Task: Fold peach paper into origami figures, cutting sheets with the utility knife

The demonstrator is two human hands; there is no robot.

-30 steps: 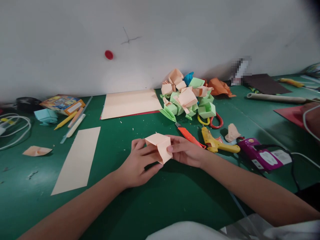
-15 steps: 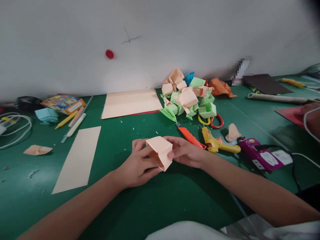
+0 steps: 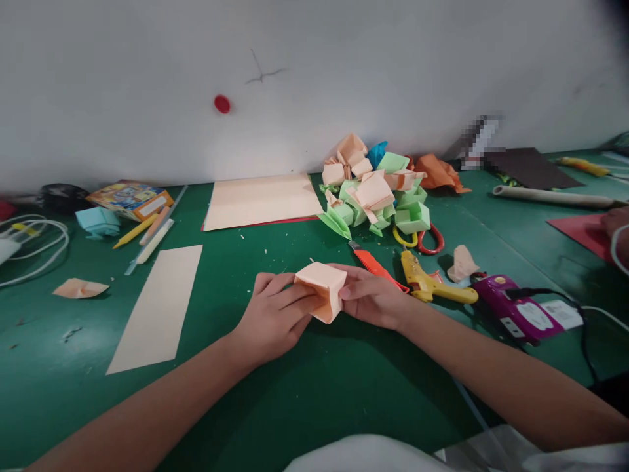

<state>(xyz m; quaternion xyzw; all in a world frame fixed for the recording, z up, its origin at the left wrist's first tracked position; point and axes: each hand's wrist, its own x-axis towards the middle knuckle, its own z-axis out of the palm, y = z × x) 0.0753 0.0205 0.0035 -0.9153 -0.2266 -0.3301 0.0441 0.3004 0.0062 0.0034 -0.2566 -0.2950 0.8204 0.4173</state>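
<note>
A folded peach paper piece (image 3: 322,288) is held just above the green table (image 3: 344,387) between both hands. My left hand (image 3: 272,318) grips its left side with the fingers curled against it. My right hand (image 3: 373,298) pinches its right side, thumb on the front face. Right behind the hands lies an orange box cutter (image 3: 376,265).
A pile of folded peach and green paper shapes (image 3: 376,193) sits at the back, with scissors (image 3: 422,239) beside it. A yellow glue gun (image 3: 432,285) and a purple one (image 3: 511,308) lie right. Peach sheets (image 3: 260,200), a paper strip (image 3: 157,305) and pens (image 3: 147,233) lie left.
The hands turned the peach piece slightly and lifted it a little away from me; the view shifted slightly, and the rest of the table is unchanged.
</note>
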